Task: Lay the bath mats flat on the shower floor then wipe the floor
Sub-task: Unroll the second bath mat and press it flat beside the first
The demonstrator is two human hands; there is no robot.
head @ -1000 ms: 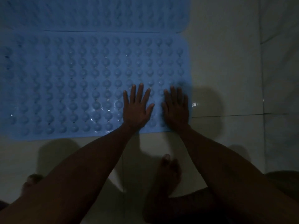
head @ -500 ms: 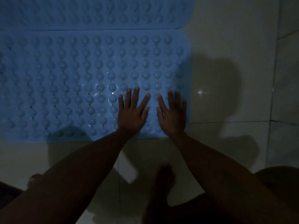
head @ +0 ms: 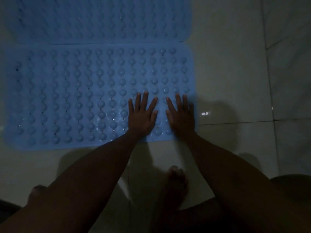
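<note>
The pale tiled floor (head: 227,73) lay dim. Two blue mats, studded with round bumps and small holes, lay flat edge to edge: the near mat (head: 75,98) and the far mat (head: 101,19). The left hand (head: 142,117) and right hand (head: 181,118) pressed palms down, fingers spread straight, on the near mat's right corner. A bare foot (head: 176,180) stood below.

Both forearms bare, no sleeves. Left hand (head: 141,117) and right hand (head: 180,116): no rings, watch or gloves. Bare foot (head: 176,180), no shoe or sock. Dim light, finer detail unreadable.
</note>
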